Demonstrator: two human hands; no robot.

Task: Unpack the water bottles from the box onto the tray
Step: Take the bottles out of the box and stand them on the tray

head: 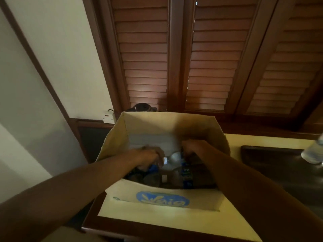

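Observation:
An open cardboard box with a blue logo on its front flap stands on the pale table top. Both my hands reach down into it. My left hand is curled around a clear water bottle with a blue label at the box's left. My right hand grips another clear bottle with a blue label in the middle. More bottles lie dim in the bottom of the box. A dark tray lies to the right of the box, and one clear bottle stands on its far right edge.
Brown louvred shutters rise behind the table. A white wall socket sits left of the box, with a dark object behind the box's back wall. The table has a dark wooden front edge.

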